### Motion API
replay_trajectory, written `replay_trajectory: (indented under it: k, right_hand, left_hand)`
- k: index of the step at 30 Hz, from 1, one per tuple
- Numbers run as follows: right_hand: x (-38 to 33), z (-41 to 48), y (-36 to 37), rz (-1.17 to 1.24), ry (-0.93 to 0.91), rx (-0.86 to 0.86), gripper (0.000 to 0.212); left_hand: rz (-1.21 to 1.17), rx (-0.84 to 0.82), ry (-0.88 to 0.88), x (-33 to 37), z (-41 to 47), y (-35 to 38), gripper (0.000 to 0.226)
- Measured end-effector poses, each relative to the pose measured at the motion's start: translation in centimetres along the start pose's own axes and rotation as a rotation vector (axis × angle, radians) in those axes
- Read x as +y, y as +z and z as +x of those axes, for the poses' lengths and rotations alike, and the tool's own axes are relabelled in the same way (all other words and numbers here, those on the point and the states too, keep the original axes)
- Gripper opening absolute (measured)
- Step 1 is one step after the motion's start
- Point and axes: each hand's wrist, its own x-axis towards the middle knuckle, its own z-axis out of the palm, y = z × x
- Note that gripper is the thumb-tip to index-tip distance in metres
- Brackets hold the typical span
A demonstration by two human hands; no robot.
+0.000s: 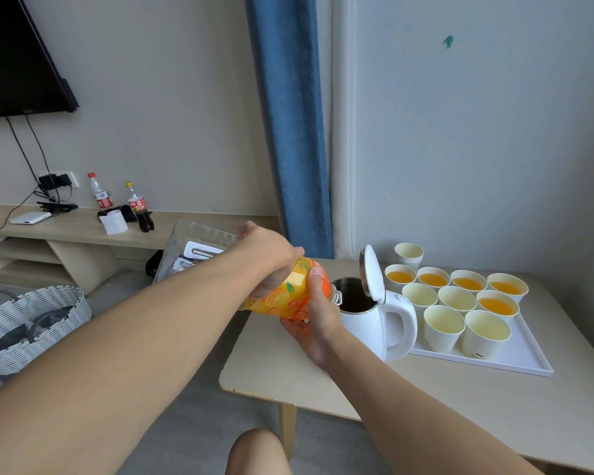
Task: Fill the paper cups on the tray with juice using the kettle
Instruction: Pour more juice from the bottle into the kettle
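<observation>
Nine paper cups (457,299) stand on one tray (515,358): four in the back row, three in the middle row and two in the front row. Five of them hold juice (468,284), all four at the back and one in the middle row; the other four are empty. One more stack of cups (408,255) stands off the tray, and the number in it cannot be told. There is one kettle (364,325) on one table (426,406). Two hands, the left hand (271,255) and the right hand (314,317), are around one juice bottle (288,296). Two soda bottles (139,209) stand on the shelf (83,228), and one basket (31,323) is on the floor.
</observation>
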Motion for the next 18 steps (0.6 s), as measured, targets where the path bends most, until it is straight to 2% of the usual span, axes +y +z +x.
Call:
replay_trajectory:
  k: [18]
  right_hand:
    - [-0.14, -0.23, 0.07, 0.0, 0.005, 0.008, 0.08]
  left_hand:
    - [-0.002, 0.008, -0.002, 0.06, -0.08, -0.13, 0.121]
